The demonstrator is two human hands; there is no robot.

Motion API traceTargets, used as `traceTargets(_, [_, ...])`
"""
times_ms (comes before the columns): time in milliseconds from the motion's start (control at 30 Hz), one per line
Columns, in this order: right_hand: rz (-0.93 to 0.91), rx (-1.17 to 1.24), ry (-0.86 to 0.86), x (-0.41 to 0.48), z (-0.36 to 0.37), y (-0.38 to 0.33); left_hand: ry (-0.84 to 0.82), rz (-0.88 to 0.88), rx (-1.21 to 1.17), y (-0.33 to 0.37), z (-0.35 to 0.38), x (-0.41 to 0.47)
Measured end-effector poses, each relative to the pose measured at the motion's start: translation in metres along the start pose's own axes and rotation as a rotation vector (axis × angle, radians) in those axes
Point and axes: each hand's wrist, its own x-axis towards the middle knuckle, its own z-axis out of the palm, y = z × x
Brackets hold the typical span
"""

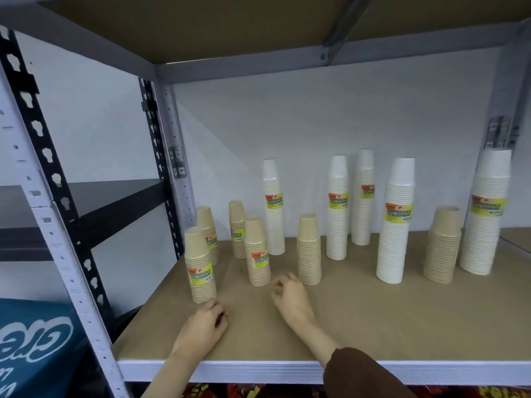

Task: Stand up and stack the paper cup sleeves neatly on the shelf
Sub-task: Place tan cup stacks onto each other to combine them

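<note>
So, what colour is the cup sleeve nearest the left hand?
Tan cup sleeve, yellow-green label; head view.

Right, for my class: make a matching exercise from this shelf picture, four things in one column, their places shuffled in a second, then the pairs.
1 left hand
2 right hand
3 widest white sleeve
4 blue pack

a far right of the shelf board
b lower left, outside the rack
c by the front-left brown sleeve
d before the middle brown sleeve

Pairs: 1-c, 2-d, 3-a, 4-b
</note>
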Motion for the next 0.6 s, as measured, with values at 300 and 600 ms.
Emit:
traceTargets(300, [-0.237,0.016,0.349,0.036,-0.090,-0.015,-0.092,0.116,-0.031,0.053,0.021,0.015])
traceTargets(600, [-0.093,-0.206,0.196,0.083,-0.138,-0.020,-0.144,0.138,-0.086,0.096,0.047,0.036])
